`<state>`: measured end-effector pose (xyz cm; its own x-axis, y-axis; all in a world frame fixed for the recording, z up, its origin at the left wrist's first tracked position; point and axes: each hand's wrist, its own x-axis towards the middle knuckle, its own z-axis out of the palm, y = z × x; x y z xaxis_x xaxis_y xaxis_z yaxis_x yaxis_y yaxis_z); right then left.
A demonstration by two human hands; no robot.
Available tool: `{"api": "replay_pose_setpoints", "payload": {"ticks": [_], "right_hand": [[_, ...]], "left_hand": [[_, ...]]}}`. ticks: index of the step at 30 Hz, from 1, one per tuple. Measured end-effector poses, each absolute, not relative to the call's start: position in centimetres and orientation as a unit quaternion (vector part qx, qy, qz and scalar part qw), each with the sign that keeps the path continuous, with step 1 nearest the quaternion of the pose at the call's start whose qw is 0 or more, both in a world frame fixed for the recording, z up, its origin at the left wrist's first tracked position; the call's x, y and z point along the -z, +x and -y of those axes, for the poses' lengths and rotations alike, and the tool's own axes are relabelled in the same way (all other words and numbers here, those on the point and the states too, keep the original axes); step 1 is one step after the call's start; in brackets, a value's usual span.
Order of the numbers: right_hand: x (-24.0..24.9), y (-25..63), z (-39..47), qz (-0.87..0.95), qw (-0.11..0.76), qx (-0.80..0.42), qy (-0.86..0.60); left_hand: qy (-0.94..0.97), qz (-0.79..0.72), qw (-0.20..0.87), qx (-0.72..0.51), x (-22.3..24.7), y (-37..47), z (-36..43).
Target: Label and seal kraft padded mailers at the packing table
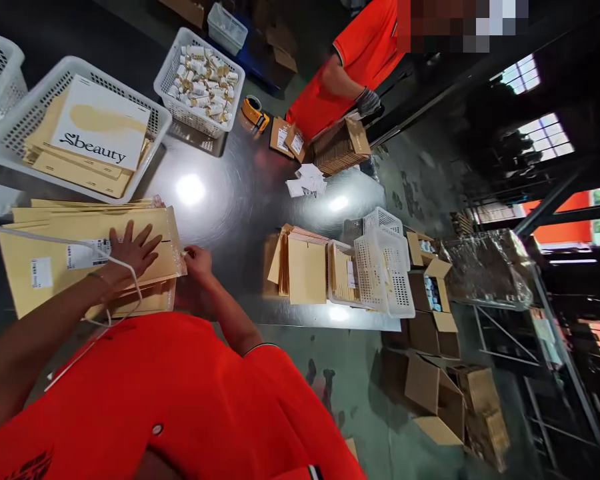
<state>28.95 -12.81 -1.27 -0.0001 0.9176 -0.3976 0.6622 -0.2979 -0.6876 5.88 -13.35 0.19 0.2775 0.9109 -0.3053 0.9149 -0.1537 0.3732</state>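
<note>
A stack of tan padded envelopes (pixel 145 257) lies before me on the dark metal table, with white printed labels (pixel 42 273) on the top ones. My left hand (pixel 134 250) rests flat on the uppermost envelope, fingers spread, partly over a label. At that envelope's right end, my right hand (pixel 198 262) pinches the clear bubble-lined edge between thumb and fingers. A white cord (pixel 80 241) runs across the envelopes and over my left wrist.
Behind the stack are a white basket (pixel 10 143) of "beauty" mailers and another basket (pixel 163 87) of small bottles. An orange tape dispenser (pixel 255 115) lies nearby. To the right stand more envelopes (pixel 307 270) and baskets (pixel 385 267). Across the table, a gloved co-worker (pixel 367 101) stands by stacked cartons.
</note>
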Motion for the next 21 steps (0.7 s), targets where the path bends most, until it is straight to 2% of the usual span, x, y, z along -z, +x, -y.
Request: {"api": "replay_pose_setpoints", "payload": {"ticks": [6, 12, 17, 21], "right_hand": [[-0.2, 28.3, 13.5, 0.673, 0.072, -0.341, -0.653], [-0.5, 23.6, 14.7, 0.768, -0.066, -0.282, -0.571], [0.0, 22.7, 16.2, 0.796, -0.05, -0.252, -0.548], [0.8, 22.6, 17.4, 0.791, -0.057, -0.253, -0.553]], "left_hand": [[0.755, -0.61, 0.241, -0.015, 0.6, 5.9, 13.9], [0.75, -0.618, 0.231, -0.042, 0.5, 6.1, 14.6], [0.77, -0.603, 0.201, -0.06, 0.5, 7.4, 12.0], [0.795, -0.564, 0.225, -0.009, 1.4, 7.7, 8.8]]}}
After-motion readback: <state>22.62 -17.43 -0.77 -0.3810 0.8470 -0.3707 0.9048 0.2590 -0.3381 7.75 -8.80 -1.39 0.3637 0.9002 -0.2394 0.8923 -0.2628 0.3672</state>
